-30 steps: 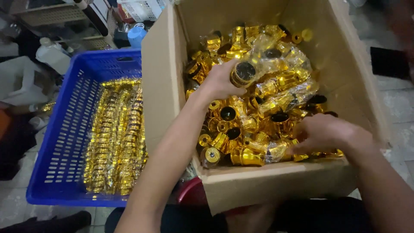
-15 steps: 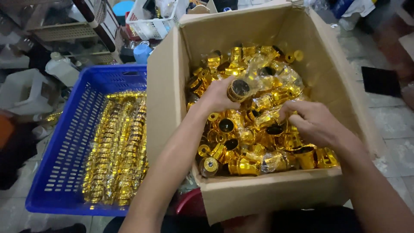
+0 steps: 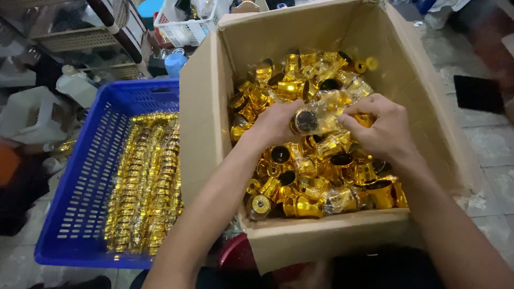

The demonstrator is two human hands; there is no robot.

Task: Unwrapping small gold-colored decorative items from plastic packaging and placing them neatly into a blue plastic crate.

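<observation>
Both hands are inside a cardboard box (image 3: pixel 206 123) full of shiny gold caps (image 3: pixel 300 206). My left hand (image 3: pixel 273 126) grips a stack of gold caps in a clear plastic sleeve (image 3: pixel 316 119), its black-lined open end facing the camera. My right hand (image 3: pixel 383 128) pinches the sleeve's far end above the loose caps. To the left, a blue plastic crate (image 3: pixel 88 176) holds several long rows of sleeved gold caps (image 3: pixel 144 182).
A white basket (image 3: pixel 184 29) and a light blue bottle (image 3: pixel 175 63) stand behind the crate. Grey shelving (image 3: pixel 69 40) and white containers (image 3: pixel 37 109) lie at the left. A dark flat object (image 3: pixel 478 92) rests on the tiled floor at right.
My right hand rose from the loose caps at the box's front and came up to the sleeved stack held by my left hand. The view shifted lower over the box.
</observation>
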